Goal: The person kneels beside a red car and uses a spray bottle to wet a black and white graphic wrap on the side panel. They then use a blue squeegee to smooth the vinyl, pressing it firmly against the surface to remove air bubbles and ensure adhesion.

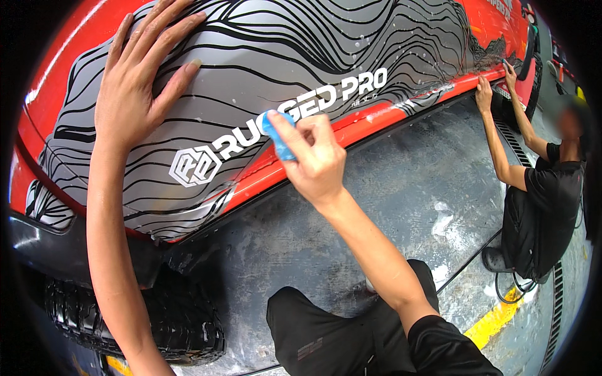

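Grey floor, patterned car panel; my left hand lies flat, upper left, right hand pinching a blue pad (cloth? hard to tell) mid-frame. Rubbing step, I'd guess; next stroke wants even pressure.

There are one vehicle, one blue wad, one co-worker.

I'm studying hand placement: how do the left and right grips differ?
The left grip is open, fingers spread; the right grip is closed on a blue wad. The left grip lies higher on the grey decal; the right grip is lower, at the white lettering. Both are bare.
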`<action>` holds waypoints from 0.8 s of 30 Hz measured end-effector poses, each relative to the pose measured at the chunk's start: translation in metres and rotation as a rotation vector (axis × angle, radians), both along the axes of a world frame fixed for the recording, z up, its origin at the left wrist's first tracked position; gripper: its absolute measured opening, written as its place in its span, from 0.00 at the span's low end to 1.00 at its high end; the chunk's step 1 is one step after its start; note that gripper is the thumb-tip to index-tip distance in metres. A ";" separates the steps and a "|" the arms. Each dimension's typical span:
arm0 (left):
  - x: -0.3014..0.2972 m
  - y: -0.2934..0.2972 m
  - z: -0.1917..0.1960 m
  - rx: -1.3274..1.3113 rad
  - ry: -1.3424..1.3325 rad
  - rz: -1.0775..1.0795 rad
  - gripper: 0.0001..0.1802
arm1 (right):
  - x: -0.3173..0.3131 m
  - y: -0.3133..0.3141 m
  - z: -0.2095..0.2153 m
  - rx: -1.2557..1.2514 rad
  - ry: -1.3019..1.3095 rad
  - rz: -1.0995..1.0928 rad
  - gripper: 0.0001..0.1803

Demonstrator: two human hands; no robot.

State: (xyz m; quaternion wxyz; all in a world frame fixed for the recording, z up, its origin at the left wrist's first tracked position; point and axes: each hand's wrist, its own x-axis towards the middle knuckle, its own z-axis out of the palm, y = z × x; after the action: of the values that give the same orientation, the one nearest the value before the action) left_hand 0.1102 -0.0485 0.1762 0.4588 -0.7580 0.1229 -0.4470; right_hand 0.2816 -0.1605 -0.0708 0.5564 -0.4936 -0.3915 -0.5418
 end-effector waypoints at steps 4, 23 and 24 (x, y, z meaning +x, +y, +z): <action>0.002 -0.004 -0.001 -0.026 0.002 0.071 0.33 | 0.000 -0.005 0.000 0.000 0.017 0.006 0.37; 0.000 0.000 -0.001 -0.001 -0.011 0.025 0.32 | 0.015 -0.013 0.020 -0.042 -0.175 0.173 0.32; 0.000 0.001 -0.001 -0.002 -0.010 0.025 0.32 | 0.018 -0.014 0.021 -0.052 -0.166 0.137 0.31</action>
State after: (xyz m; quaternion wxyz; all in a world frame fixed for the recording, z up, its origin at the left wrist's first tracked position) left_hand 0.1101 -0.0475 0.1750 0.4644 -0.7576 0.1105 -0.4452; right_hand 0.2999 -0.1747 -0.0501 0.5447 -0.4334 -0.4828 -0.5314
